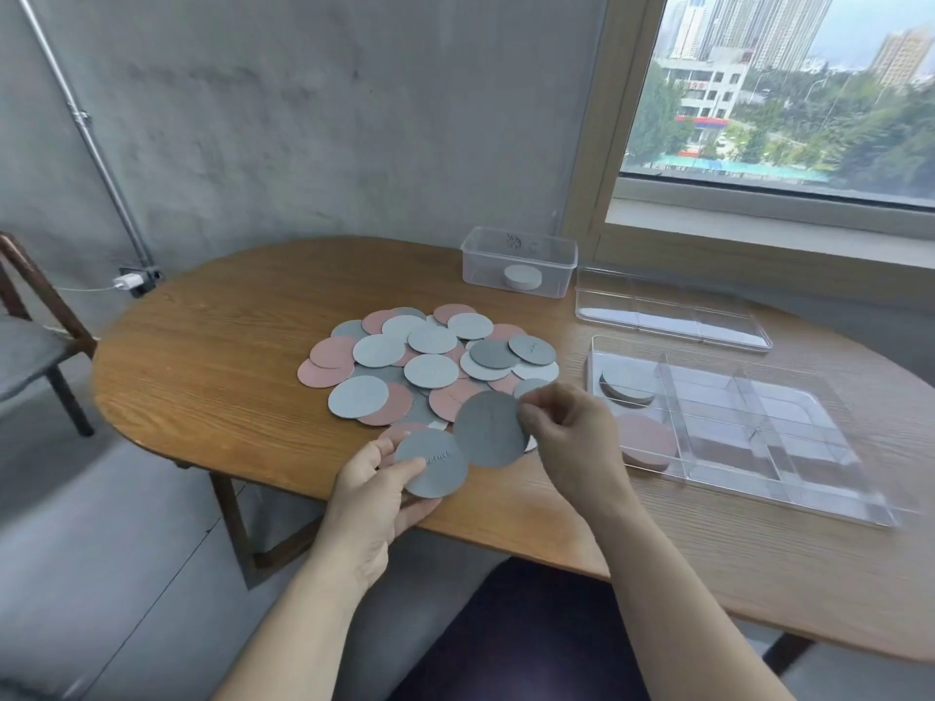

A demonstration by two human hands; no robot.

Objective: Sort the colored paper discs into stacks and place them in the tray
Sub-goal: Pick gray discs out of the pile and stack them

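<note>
A loose pile of pink, light grey and dark grey paper discs (430, 366) lies spread on the wooden table (212, 346). My left hand (374, 493) holds a grey disc (430, 462) over the table's front edge, thumb on top. My right hand (566, 432) pinches the right rim of a darker grey disc (488, 427), lifted just above the pile's near side. To the right lies the clear divided tray (789, 447). A dark grey stack (625, 389) fills its far-left compartment and a pink stack (650, 445) sits in the near-left one.
A clear lid (668, 316) lies behind the tray. Further back stands a clear box (516, 260) holding a white stack of discs. A chair (30, 341) stands left of the table, and a window sill runs along the right.
</note>
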